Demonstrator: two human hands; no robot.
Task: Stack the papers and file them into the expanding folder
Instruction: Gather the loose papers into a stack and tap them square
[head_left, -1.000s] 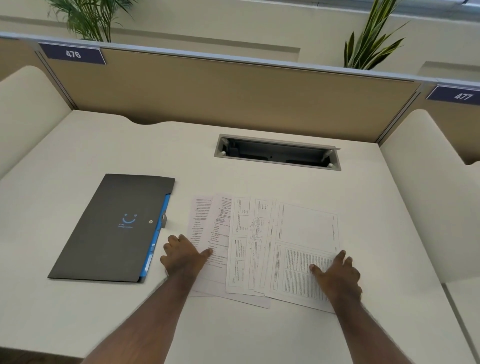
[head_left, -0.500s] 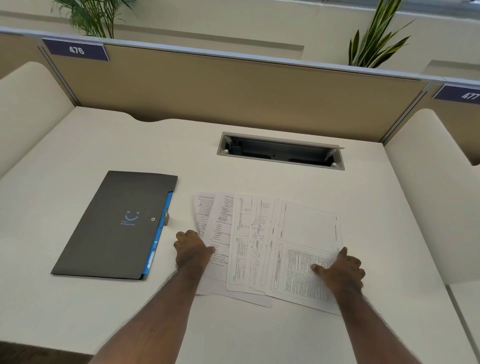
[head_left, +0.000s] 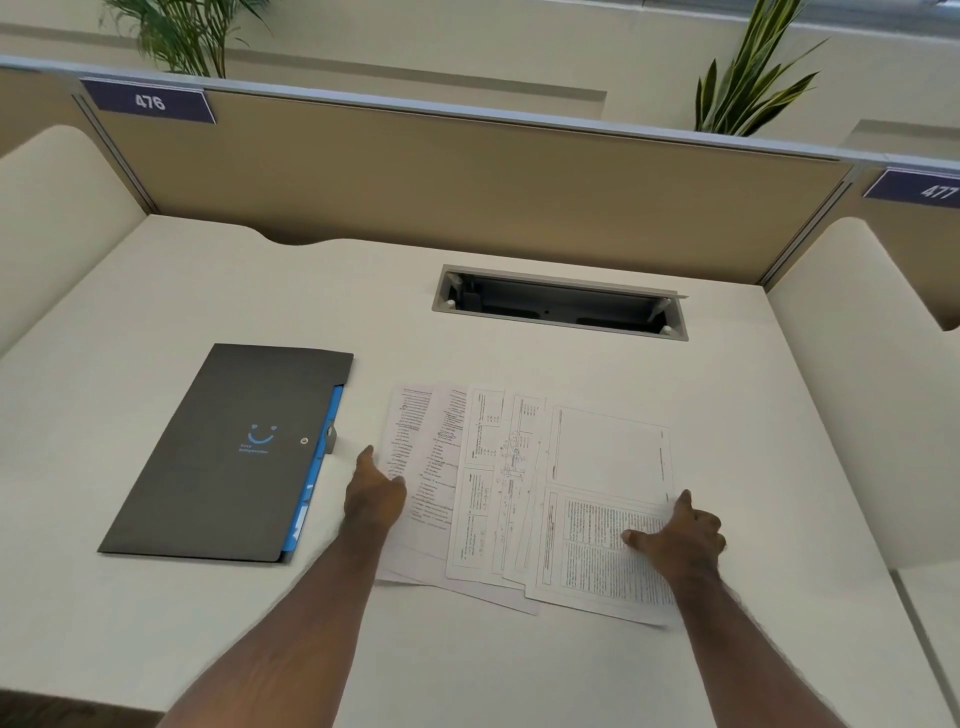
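Note:
Several printed papers (head_left: 524, 483) lie fanned out and overlapping on the white desk (head_left: 519, 665). My left hand (head_left: 374, 491) is at the fan's left edge, turned on its side, fingers touching the leftmost sheet. My right hand (head_left: 675, 535) rests flat on the rightmost sheet near its right edge, fingers spread. Neither hand grips a sheet. A dark grey expanding folder (head_left: 228, 457) with a blue smile logo and a blue inner edge lies closed to the left of the papers, apart from them.
An open cable tray slot (head_left: 561, 304) is set into the desk behind the papers. A tan partition (head_left: 467, 176) closes the back, cream side panels (head_left: 852, 364) flank the desk, and plants stand beyond.
My left hand has slid right from the bare desk to the papers' left edge and turned on its side. My right hand has stayed on the rightmost sheet.

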